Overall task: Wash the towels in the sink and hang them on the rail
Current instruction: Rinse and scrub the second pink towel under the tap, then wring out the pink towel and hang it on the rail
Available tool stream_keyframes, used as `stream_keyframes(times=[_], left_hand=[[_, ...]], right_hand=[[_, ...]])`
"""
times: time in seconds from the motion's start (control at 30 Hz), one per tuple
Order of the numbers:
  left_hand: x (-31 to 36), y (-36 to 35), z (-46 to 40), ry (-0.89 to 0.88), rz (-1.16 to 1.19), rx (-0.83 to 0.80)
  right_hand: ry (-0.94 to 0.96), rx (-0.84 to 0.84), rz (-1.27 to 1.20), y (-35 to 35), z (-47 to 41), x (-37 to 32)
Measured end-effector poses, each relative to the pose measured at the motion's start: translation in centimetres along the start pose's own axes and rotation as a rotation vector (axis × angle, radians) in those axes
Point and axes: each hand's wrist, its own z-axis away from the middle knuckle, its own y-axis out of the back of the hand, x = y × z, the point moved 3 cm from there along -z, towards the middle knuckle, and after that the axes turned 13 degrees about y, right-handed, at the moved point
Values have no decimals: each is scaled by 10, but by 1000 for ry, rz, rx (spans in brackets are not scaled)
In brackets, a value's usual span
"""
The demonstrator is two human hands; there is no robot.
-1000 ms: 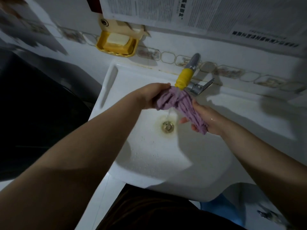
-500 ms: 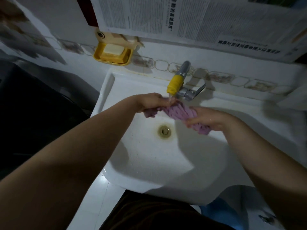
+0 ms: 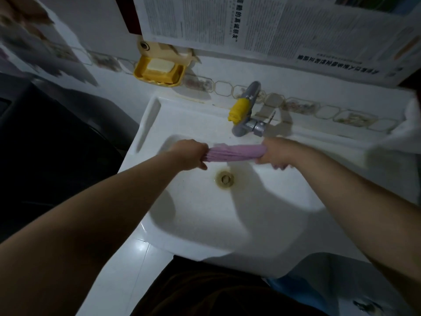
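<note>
Purple towel (image 3: 235, 152) taut between left hand (image 3: 190, 156) and right hand (image 3: 274, 155) over sink (image 3: 205, 224)

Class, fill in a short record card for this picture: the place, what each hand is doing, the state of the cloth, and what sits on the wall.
Place: white sink with a drain
Left hand: grips one end of the purple towel
Right hand: grips the other end
Towel: bunched into a roll, stretched level above the basin
Tap: grey, with a yellow spout end
Wall: yellow soap dish holding a pale bar; newspaper above
</note>
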Motion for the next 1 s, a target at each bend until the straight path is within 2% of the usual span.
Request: stream_keyframes(times=[0.1, 0.17, 0.27, 0.33, 0.4, 0.5, 0.57, 0.63, 0.67, 0.77, 0.83, 0.9, 0.93, 0.97, 1.0], left_hand=[[-7, -12, 6, -29, -7, -86], [-13, -20, 13, -16, 39, -198], [-11, -35, 22, 21, 126, -463], [-9, -44, 31, 97, 269, -670], [-9, -54, 45, 226, 553, -876], [3, -74, 67, 324, 1176, -1100], [19, -77, 76, 280, 1674, -1194], [34, -73, 78, 215, 2060, -1190], [39, -69, 78, 202, 2191, -1135], [39, -50, 80, 102, 2488, -914], [28, -46, 82, 149, 2493, -849], [13, -47, 84, 228, 2277, -893], [4, -48, 85, 248, 2137, -907], [-4, -45, 87, 227, 2004, -934], [-11, -42, 89, 205, 1847, -959]], right_hand=[[71, -310, -274, -23, 17, 4], [98, -453, -513, -27, 26, 10], [20, -487, -748, -28, 29, 21], [-63, -401, -738, -32, 21, 24], [-143, -213, -645, -36, 8, 19], [-166, 176, -443, -38, -3, -9], [-62, 396, -400, -45, -3, -43], [85, 519, -469, -62, 6, -82], [170, 557, -490, -72, 13, -100], [320, 532, -248, -101, 44, -136], [435, 511, -234, -115, 63, -140], [521, 588, -437, -116, 79, -131], [529, 687, -448, -114, 83, -120], [530, 803, -336, -108, 86, -110], [529, 871, -103, -99, 88, -102]])
